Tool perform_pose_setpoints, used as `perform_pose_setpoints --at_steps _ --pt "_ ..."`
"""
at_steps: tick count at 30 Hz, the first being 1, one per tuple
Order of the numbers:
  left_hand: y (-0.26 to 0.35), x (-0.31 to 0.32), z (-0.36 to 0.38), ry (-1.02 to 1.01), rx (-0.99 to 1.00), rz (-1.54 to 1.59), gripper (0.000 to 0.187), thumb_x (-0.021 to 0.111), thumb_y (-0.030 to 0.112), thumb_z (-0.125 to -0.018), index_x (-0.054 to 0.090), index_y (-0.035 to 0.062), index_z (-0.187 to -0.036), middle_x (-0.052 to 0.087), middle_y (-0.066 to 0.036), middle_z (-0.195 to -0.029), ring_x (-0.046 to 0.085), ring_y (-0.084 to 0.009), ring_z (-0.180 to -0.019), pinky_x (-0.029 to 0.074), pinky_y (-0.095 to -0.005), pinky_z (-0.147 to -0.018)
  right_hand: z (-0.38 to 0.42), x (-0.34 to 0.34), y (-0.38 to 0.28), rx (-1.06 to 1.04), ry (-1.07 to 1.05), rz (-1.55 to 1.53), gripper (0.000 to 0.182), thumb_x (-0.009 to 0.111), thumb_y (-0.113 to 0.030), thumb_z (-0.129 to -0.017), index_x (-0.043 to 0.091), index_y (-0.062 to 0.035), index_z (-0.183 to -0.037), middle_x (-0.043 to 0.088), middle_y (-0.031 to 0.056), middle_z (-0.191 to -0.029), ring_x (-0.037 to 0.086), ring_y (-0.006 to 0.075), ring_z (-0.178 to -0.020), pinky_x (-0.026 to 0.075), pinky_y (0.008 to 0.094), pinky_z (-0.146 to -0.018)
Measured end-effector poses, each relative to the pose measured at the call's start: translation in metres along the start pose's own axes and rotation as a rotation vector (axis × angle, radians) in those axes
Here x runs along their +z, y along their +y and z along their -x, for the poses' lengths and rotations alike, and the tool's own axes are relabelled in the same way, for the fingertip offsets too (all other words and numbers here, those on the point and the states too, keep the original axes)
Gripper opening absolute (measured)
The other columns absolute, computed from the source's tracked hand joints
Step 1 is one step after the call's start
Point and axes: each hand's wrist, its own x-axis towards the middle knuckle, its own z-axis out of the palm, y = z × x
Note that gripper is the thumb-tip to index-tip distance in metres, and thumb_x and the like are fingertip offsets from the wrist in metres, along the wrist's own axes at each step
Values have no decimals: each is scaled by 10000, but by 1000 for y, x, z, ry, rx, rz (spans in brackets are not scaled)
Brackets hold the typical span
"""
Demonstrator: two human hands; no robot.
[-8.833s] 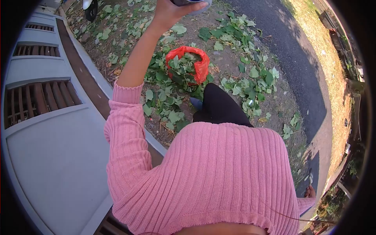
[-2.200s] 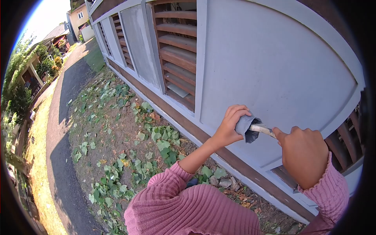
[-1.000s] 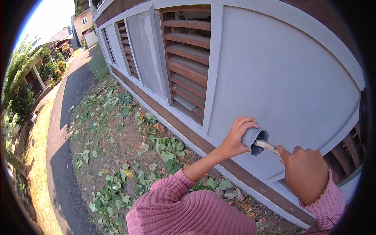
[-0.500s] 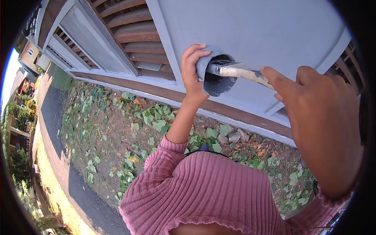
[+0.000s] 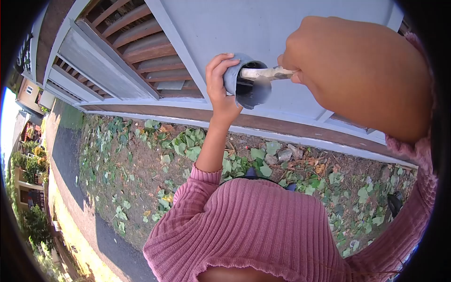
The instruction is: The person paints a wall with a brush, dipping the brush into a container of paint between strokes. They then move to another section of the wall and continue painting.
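Note:
My left hand [image 5: 220, 87] is wrapped round a grey-blue paint container [image 5: 256, 95], its open mouth tilted toward the right. Dark wet paint shows inside the container. A paintbrush [image 5: 270, 74] with a pale, paint-stained handle reaches into that mouth. The brush's bristles are hidden inside. My right hand [image 5: 357, 75] is closed on the far end of the brush handle. Behind both hands stands a light blue-grey wall panel [image 5: 206, 28].
Brown slatted louvres [image 5: 150, 49] sit in the wall left of the container. Below runs the wall's base ledge [image 5: 291, 127]. Leafy vines [image 5: 188, 141] and a few stones [image 5: 289, 152] lie on the soil. A paved path [image 5: 70, 155] passes at the left.
My right hand has moved up and left, pushing the brush deeper into the container. The container sits slightly further left in view, still in my left hand.

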Motion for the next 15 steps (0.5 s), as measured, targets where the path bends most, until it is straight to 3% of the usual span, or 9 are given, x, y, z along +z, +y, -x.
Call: perform_pose_setpoints --at_steps 2,5,7,8,10,13,15 --pt "0 3 2 -16 -1 10 563 806 106 -554 537 54 -1046 513 -125 -1122 498 -283 -1050 406 -365 -892 -3 4 4 115 -89 -80 144 582 -192 -849 626 -71 -914 569 56 -834 564 211 -713 444 325 -620" --pt "2 6 5 -44 -11 1 566 805 108 -551 536 54 -1046 511 -122 -1125 494 -281 -1049 405 -363 -890 -13 -7 15 95 -185 -201 199 580 -216 -856 640 -81 -989 572 65 -778 565 235 -688 444 329 -608" --pt "4 7 7 -60 -5 -22 571 805 109 -549 535 54 -1048 509 -120 -1125 491 -281 -1051 404 -362 -890 -30 -22 18 106 -672 -199 251 557 -214 -874 643 -75 -1063 568 73 -690 552 192 -587 441 320 -557" --pt "5 8 8 -83 -24 -20 561 793 102 -573 526 55 -1065 503 -124 -1135 498 -273 -1060 397 -361 -905 -34 -27 21 108 -660 -196 251 557 -214 -874 643 -75 -1063 568 73 -690 552 192 -587 441 320 -557" --pt "8 12 12 -123 -42 -28 569 789 98 -588 515 59 -1086 497 -128 -1144 506 -268 -1066 390 -359 -920 -35 -35 28 314 -885 -488 269 517 -197 -898 642 -56 -1090 542 67 -584 509 139 -487 435 310 -503" --pt "13 21 15 -122 -70 -4 588 798 97 -577 511 59 -1088 493 -130 -1143 506 -268 -1062 391 -359 -919 -20 -18 48 423 -967 -638 262 479 -188 -919 659 -39 -1036 501 36 -526 457 104 -445 421 298 -471" --pt "12 27 16 -143 -64 -21 610 810 85 -555 508 57 -1084 489 -128 -1141 507 -265 -1059 404 -358 -905 -5 -7 55 373 -886 -609 247 493 -177 -910 658 -57 -1049 518 34 -529 481 112 -454 429 302 -477"
